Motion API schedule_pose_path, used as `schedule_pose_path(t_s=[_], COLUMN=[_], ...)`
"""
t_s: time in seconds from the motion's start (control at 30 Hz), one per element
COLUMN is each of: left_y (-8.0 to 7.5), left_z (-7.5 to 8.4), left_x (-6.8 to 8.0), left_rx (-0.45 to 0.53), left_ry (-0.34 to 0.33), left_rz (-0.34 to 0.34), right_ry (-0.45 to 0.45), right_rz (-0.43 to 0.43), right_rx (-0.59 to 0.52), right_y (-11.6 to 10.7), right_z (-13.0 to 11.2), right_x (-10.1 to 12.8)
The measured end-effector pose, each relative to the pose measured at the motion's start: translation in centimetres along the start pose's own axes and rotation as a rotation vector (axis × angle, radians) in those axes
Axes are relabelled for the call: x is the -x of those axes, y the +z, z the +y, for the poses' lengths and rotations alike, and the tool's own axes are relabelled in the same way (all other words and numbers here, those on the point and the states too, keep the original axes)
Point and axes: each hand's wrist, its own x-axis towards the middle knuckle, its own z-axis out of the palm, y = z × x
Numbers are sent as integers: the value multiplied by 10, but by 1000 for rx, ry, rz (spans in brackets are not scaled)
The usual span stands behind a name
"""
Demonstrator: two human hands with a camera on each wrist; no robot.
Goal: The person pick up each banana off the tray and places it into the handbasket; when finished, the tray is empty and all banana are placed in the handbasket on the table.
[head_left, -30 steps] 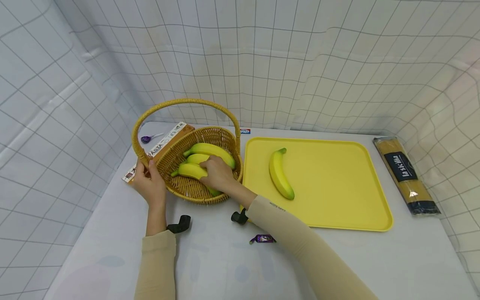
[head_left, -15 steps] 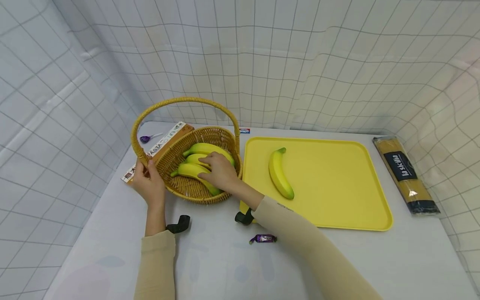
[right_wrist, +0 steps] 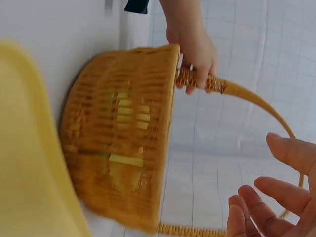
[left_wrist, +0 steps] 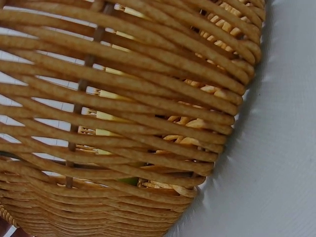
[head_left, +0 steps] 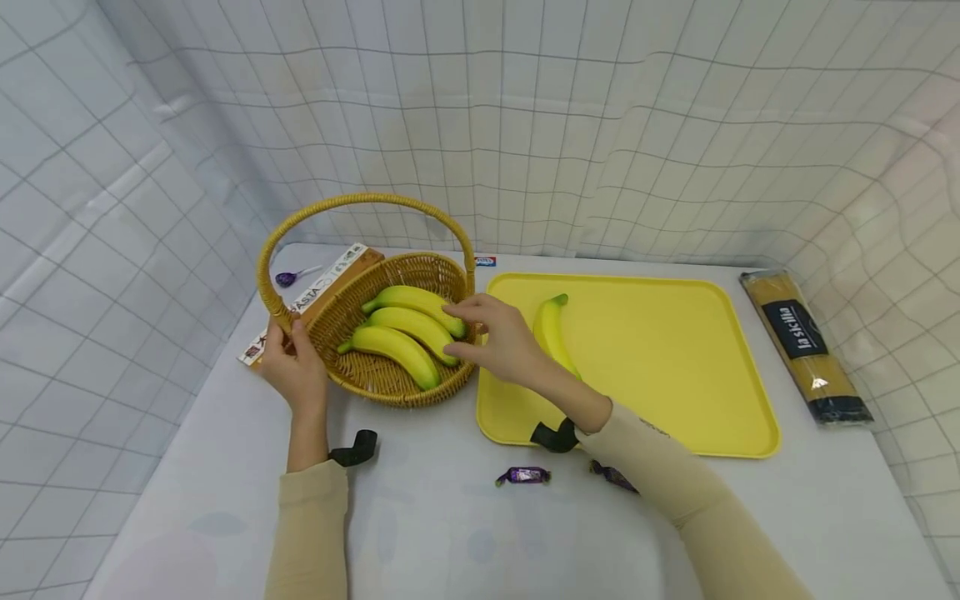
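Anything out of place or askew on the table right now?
Mostly tidy. The pasta box is wedged partly under the basket, which the left hand holds by its handle. Two wrapped candies lie loose by the tray. Nothing spilled or damaged.

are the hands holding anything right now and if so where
The left hand grips the wicker basket at the base of its handle. The right hand holds nothing, fingers loose above the basket's rim beside the bananas.
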Motion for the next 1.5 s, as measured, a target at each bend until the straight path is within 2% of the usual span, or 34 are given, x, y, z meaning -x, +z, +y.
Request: schedule_pose_path(t_s=[0.17, 0.37, 0.53, 0.77, 0.9, 1.13, 1.5], left_y=[-1, 0, 1, 1, 1, 1, 1], left_z=[-1, -2, -1, -1, -2, -2, 0], left_x=[0, 0, 0, -1, -1, 0, 0], left_rx=[21, 23, 13, 2, -6, 14, 23], left_ry=[-1, 4, -1, 5, 9, -5, -7], left_rz=[-1, -3, -1, 2, 2, -10, 2], right_ry=[3, 62, 116, 170, 215, 291, 331], right_rz=[24, 85, 130, 147, 128, 38, -42], right_rx=[-26, -14, 19, 23, 15, 31, 82], right_y=[-24, -47, -58, -62, -62, -59, -54], right_z=[22, 51, 76, 100, 110, 121, 136], right_x=[20, 41, 55, 68, 71, 73, 74])
